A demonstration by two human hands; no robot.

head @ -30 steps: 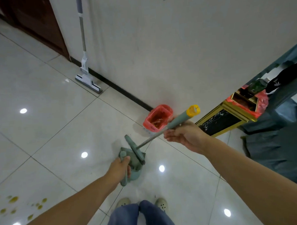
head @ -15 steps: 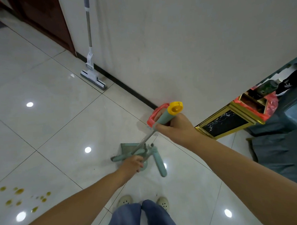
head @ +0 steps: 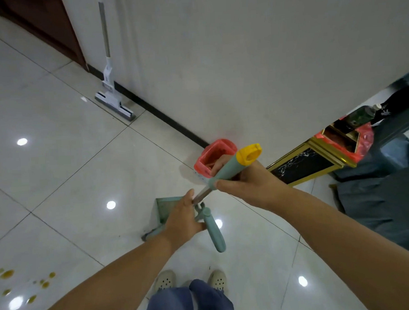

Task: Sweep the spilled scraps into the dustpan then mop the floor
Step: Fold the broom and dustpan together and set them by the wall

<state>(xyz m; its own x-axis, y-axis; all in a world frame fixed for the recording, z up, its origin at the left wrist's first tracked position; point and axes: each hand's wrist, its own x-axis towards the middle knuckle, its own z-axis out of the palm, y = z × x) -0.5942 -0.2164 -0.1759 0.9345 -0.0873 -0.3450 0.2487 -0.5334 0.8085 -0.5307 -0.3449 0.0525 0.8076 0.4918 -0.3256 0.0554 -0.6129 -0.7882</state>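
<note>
Wrapping the green grip of the broom (head: 227,169), the fingers of the right hand (head: 249,183) are curled tight; its metal shaft (head: 202,194) is pinched lower down by the left hand (head: 184,217), above the dustpan (head: 166,207).

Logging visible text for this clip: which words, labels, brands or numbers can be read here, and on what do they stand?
No text is readable in this frame.
green bottle: its label is too blurred to read.
black fabric: its white marks are too small to read.
mop: the small marks on its joint are unreadable.
broom: no print shows on its grip or yellow cap.
</note>
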